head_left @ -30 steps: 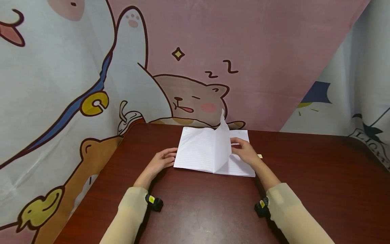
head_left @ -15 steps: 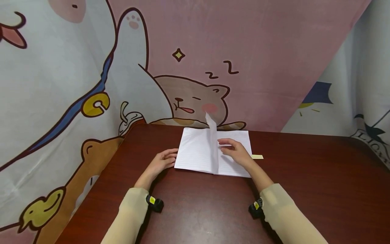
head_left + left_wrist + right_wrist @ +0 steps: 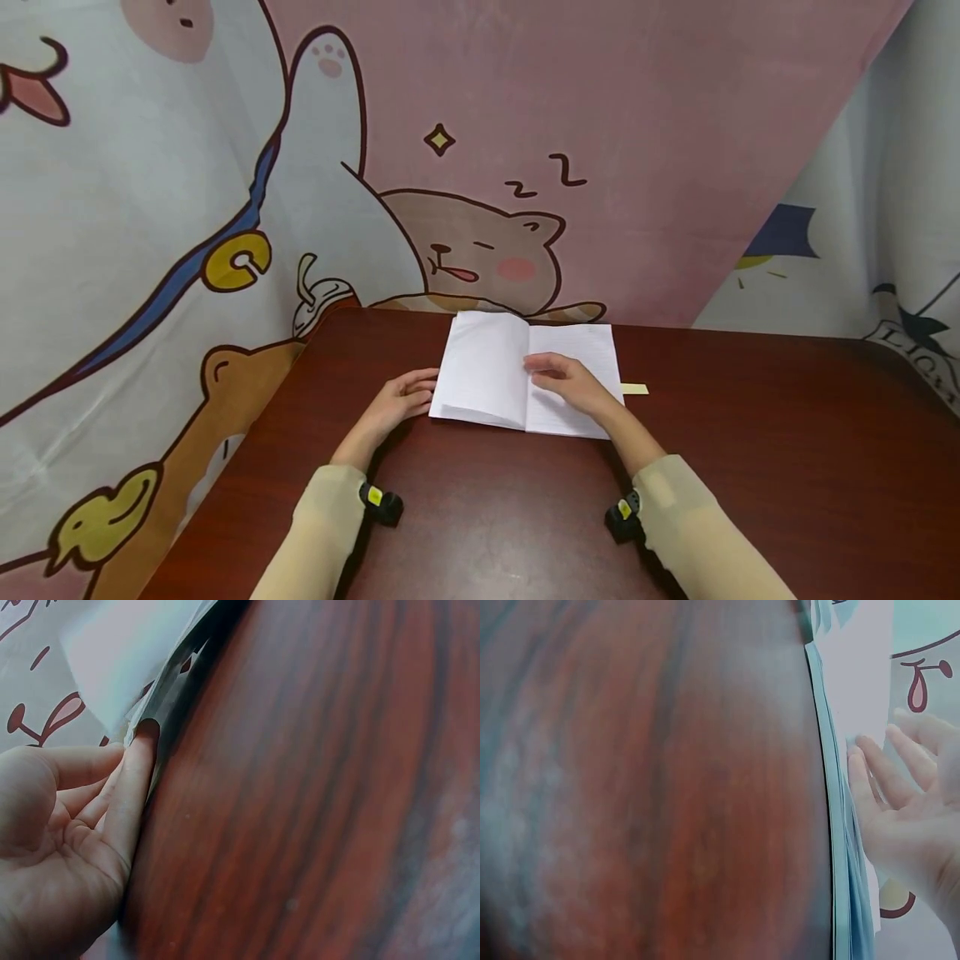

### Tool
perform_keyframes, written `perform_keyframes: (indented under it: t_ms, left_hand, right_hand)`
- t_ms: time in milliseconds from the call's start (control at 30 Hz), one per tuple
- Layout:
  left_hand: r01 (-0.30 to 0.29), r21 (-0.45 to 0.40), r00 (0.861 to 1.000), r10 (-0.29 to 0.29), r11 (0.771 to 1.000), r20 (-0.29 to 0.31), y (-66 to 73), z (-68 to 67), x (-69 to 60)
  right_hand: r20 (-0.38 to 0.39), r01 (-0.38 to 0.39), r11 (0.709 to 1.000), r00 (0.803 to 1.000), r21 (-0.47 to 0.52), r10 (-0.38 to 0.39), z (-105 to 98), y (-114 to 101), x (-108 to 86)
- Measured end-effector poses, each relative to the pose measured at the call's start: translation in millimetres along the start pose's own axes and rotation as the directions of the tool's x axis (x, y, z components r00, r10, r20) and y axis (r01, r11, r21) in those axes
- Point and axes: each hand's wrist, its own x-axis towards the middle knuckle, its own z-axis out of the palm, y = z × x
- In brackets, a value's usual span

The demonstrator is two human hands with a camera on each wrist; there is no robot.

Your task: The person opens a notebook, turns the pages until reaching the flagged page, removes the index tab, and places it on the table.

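One lined notebook [image 3: 483, 367], left edge touching relaxed left grip [image 3: 392, 400], right page [image 3: 583, 346] beneath loose right grip [image 3: 573, 385]

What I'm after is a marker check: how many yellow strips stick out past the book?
1: a strip past the right edge of the book. Others may be hidden beneath it or between pages.
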Motion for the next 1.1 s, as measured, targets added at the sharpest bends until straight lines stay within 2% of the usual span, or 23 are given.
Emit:
perform_keyframes:
  t_ms: [233, 633, 800, 1100]
  left_hand:
    - [0.020, 0.012, 0.999, -0.019, 1.000, -0.029, 2.1, 2.2, -1.1]
    - [-0.016, 0.010, 1.000, 0.016, 1.000, 0.006, -0.8, -0.4, -0.8]
    - [-0.025, 0.000, 0.999, 0.025, 1.000, 0.021, -2.2, -0.3, 0.8]
    - [-0.018, 0.003, 1.000, 0.018, 1.000, 0.017, -2.9, -0.6, 0.6]
  right_hand:
    - [0.057, -0.032, 0.998, 0.998, -0.054, 0.035, -0.7, -3.0, -2.7]
    - [0.091, -0.029, 0.992, 0.995, -0.123, 0.040, 1.5, -7.3, 0.6]
    - [0.075, -0.051, 0.987, 0.995, -0.151, 0.063, 0.0, -6.5, 0.8]
    - [-0.003, -0.105, 0.993, 0.995, -0.060, 0.105, -1.3, -6.0, -1.6]
